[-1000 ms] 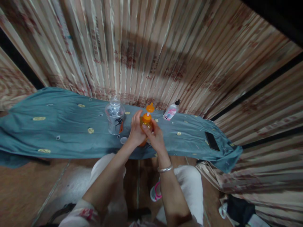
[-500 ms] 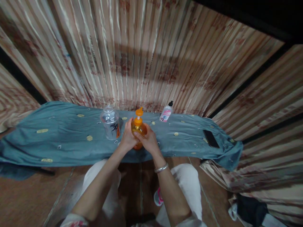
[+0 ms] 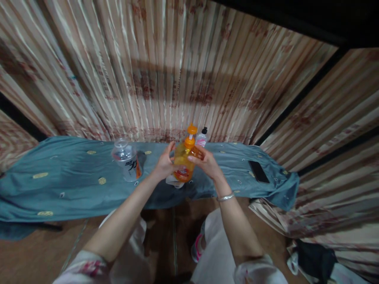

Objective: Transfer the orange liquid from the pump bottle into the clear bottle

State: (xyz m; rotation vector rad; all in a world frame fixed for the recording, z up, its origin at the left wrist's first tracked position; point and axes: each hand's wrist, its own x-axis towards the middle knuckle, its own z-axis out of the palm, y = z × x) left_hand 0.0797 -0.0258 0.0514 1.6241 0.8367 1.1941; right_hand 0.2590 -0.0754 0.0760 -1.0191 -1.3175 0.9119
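An orange pump bottle (image 3: 182,162) of yellow-orange liquid, with a red label low on its front, is held between my two hands, tilted slightly to the right. My left hand (image 3: 165,163) grips its left side, thumb at the front. On its right side, near the shoulder, the fingers of my right hand (image 3: 207,161) press against it. Something small and white (image 3: 175,182) shows at the bottle's lower left; its kind is unclear. Behind the bottle stands a clear bottle with a black pump top (image 3: 202,139), partly hidden.
A large clear plastic bottle (image 3: 126,159) without a visible cap stands at the left on the blue-green cloth (image 3: 79,177) over a narrow table. A black phone (image 3: 258,171) lies at the right. Pleated curtains (image 3: 166,79) hang right behind the table.
The orange pump bottle has shifted to the right and turned, so its red label now shows. My hands have moved apart to its two sides. The view has shifted slightly.
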